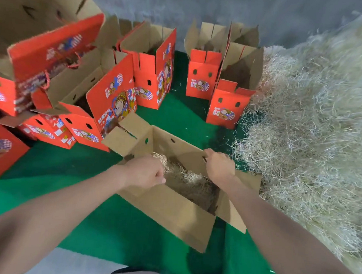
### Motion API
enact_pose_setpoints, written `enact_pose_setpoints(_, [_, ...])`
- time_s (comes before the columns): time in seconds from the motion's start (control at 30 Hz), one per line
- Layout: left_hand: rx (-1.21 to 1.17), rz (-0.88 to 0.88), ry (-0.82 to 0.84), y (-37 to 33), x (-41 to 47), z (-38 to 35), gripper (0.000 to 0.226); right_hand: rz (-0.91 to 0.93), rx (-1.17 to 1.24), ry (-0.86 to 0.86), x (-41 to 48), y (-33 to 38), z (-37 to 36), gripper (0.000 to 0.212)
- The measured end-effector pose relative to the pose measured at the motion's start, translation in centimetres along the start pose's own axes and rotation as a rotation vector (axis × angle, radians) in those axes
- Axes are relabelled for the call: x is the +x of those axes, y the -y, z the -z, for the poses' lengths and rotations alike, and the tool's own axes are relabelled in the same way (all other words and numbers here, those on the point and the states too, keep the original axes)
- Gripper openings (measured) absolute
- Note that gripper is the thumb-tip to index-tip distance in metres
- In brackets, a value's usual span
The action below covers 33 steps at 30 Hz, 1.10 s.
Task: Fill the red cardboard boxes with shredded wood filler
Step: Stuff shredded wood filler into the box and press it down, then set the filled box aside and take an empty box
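Clutching box [171, 210] rim: right grip [218, 166]; left grip [146, 173] curled, hold unclear; pale stringy filler [186, 176] inside.

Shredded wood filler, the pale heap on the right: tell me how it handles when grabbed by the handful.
Likely light and springy: the pale shredded wood filler lies in a loose, airy heap. Probably lifts in clumps, as its strands look tangled. May shed: stray strands dot the green mat beyond the open brown cardboard box.
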<state>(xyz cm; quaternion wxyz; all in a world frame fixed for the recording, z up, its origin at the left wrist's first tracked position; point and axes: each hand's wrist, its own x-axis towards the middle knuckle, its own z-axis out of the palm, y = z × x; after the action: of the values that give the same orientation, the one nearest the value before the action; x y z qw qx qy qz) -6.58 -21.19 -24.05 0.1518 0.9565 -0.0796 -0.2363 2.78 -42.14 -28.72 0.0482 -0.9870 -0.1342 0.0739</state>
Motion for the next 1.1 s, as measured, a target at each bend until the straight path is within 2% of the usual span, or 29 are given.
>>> enact_pose_setpoints(0.07, [0.084,0.083,-0.088,0.5,0.0,1.3,0.026,-0.128,0.136,0.025,1.0,0.4,0.6,0.02])
enact_pose_setpoints(0.13, [0.135,0.173,-0.178,1.0,0.7,2.1,0.043,-0.192,0.29,0.03,2.4,0.8,1.7,0.019])
enact_pose_setpoints(0.23, [0.059,0.316,-0.312,1.3,1.6,2.0,0.065,-0.18,0.449,0.068,4.1,1.2,3.1,0.028])
enact_pose_setpoints(0.4, [-0.204,0.599,-0.57,1.8,1.6,-0.8,0.099,-0.333,0.388,0.047,2.0,-1.3,2.4,0.064])
enact_pose_setpoints(0.47, [-0.302,0.706,-0.652,2.0,1.2,-1.6,0.105,-0.37,0.375,0.072,0.2,-2.7,1.7,0.066])
enact_pose_setpoints(0.53, [-0.445,0.752,-0.697,2.5,0.8,-1.6,0.113,-0.46,0.639,0.187,-1.3,-3.3,1.3,0.063])
enact_pose_setpoints(0.63, [-0.561,0.755,-0.727,3.6,0.3,-0.2,0.112,-0.611,1.432,0.331,-2.1,-3.0,1.2,0.041])
enact_pose_setpoints(0.67, [-0.585,0.748,-0.758,3.9,0.1,0.6,0.107,-0.599,1.591,0.297,-2.0,-2.9,1.5,0.035])
enact_pose_setpoints(0.73, [-0.622,0.682,-0.83,4.2,-0.2,2.3,0.09,-0.5,1.726,0.168,-1.8,-2.4,2.6,0.029])
enact_pose_setpoints(0.8, [-0.667,0.587,-0.829,3.5,-0.3,4.1,0.079,-0.242,1.679,0.121,-1.7,-1.4,3.8,0.028])
enact_pose_setpoints(0.83, [-0.758,0.523,-0.797,2.8,-0.3,4.8,0.081,-0.068,1.579,0.154,-1.8,-0.9,4.3,0.036])
enact_pose_setpoints(0.9, [-1.022,0.359,-0.689,1.0,0.0,5.6,0.079,0.249,1.216,0.26,-2.3,0.2,4.5,0.063])
enact_pose_setpoints(0.93, [-1.06,0.292,-0.627,0.2,0.2,5.4,0.071,0.34,1.031,0.276,-2.6,0.9,4.3,0.075])
enact_pose_setpoints(1.0, [-0.935,0.262,-0.558,-1.1,0.7,3.7,0.056,0.402,0.812,0.207,-3.0,2.0,3.8,0.086])
enact_pose_setpoints(1.07, [-0.851,0.28,-0.578,-1.5,0.7,1.0,0.057,0.375,0.828,0.15,-3.3,2.2,3.2,0.086])
enact_pose_setpoints(1.1, [-0.859,0.28,-0.55,-1.8,0.6,-0.6,0.06,0.351,0.824,0.175,-3.4,2.0,2.9,0.085])
